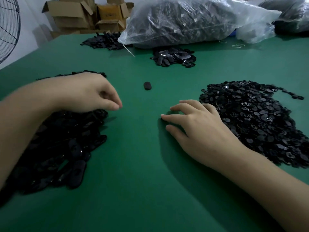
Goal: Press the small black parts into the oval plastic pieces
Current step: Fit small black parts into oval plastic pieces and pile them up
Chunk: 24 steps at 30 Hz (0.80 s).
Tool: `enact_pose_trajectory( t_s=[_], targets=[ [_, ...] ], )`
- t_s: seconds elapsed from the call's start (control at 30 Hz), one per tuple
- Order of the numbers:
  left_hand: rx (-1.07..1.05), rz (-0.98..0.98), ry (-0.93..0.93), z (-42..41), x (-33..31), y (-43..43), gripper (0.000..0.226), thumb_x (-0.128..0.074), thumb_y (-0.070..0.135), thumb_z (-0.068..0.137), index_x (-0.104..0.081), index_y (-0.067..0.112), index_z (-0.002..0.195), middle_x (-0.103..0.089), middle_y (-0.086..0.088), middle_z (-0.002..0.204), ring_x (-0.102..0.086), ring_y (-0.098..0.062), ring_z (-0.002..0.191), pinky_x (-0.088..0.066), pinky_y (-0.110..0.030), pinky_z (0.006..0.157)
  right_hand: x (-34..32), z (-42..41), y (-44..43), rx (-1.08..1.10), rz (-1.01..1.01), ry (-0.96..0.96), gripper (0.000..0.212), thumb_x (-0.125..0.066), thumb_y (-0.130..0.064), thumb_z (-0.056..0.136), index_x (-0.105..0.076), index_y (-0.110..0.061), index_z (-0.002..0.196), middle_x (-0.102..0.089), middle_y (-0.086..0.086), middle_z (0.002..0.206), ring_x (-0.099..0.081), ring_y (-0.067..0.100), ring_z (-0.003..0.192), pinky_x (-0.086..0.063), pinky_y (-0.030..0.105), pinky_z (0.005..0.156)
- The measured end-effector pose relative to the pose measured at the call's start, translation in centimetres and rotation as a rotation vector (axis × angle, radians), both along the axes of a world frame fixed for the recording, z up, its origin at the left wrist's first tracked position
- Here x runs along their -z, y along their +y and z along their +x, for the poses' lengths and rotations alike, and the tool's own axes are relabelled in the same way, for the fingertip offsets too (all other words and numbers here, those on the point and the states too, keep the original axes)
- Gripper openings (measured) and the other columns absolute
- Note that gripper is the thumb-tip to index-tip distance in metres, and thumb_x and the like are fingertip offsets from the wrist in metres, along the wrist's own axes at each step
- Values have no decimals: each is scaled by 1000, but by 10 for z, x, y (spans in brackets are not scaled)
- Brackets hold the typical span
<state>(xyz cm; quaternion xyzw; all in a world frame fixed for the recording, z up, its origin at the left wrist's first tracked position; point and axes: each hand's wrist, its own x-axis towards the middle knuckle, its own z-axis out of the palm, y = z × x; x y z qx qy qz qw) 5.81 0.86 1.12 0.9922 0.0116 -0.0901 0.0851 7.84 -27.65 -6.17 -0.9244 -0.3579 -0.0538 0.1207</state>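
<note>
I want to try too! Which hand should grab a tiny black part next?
Probably the right hand: it rests on the green table right beside the heap of small shiny black parts. The left hand hangs over the pile of black oval plastic pieces.

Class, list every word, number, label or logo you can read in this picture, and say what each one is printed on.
No text in this view can be read.
Cardboard box: a dark printed mark, too blurred to read.
Clear plastic bag: small white tags inside, too small to read.
</note>
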Motion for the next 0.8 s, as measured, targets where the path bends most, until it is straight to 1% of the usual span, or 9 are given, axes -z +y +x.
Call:
enact_pose_trajectory(
  t_s=[0.07,0.17,0.27,0.33,0.4,0.47,0.53,0.67,0.8],
  targets=[
    [0,22,-60,-12,-1,8,13,-79,41,85,-75,53,88,-66,40,79,-60,18,75,-41,-18,64,-1,2,-1,12,38,-27,33,-44,-45,103,-62,-45,132,-55,-15,129,-37,13,134,-28,45,110],
    [3,109,-119,-18,6,17,25,-84,38,81,-72,57,92,-71,25,83,-62,10,75,-42,-19,65,-1,4,-1,33,89,-32,23,-53,-44,101,-69,-44,117,-58,-15,114,-42,14,123,-31,42,105],
    [16,272,-113,-16,13,23,28,-80,42,85,-71,56,108,-68,21,102,-61,-4,88,-46,-27,73,0,7,-2,47,133,-23,16,-60,-43,98,-72,-43,108,-58,-14,107,-43,14,119,-33,41,101],
    [-5,308,-96,-14,18,26,29,-78,46,86,-71,55,112,-70,20,108,-61,-8,92,-49,-29,78,0,9,-2,56,161,-18,11,-63,-41,96,-72,-42,103,-57,-13,104,-43,14,116,-33,40,97],
    [-20,292,-120,-12,22,27,25,-79,47,84,-73,54,107,-69,22,98,-59,-4,85,-47,-28,72,0,11,-2,60,180,-6,8,-66,-41,95,-72,-41,100,-57,-12,100,-44,14,113,-33,38,92],
    [-28,269,-167,-12,25,27,19,-82,46,81,-75,54,97,-66,28,85,-54,7,76,-44,-26,64,0,12,-2,57,194,9,5,-68,-40,93,-71,-40,97,-56,-12,98,-44,13,110,-31,37,88],
    [-26,239,-197,-12,25,24,15,-85,44,78,-76,51,88,-67,29,78,-53,15,75,-46,-25,63,0,12,-2,51,215,30,4,-70,-38,91,-68,-39,94,-55,-13,98,-44,13,108,-32,37,87],
    [-43,189,-223,-13,25,18,17,-88,42,75,-72,43,80,-68,25,75,-57,12,75,-55,-30,70,-2,12,-2,36,232,59,9,-71,-35,89,-62,-38,88,-56,-15,95,-44,11,105,-30,37,85],
    [-31,139,-262,-15,22,14,23,-89,31,76,-68,40,73,-67,26,68,-61,10,67,-56,-33,69,-1,11,-1,-9,262,45,9,-70,-29,88,-62,-33,86,-58,-16,90,-48,12,97,-42,38,86]
  ],
)
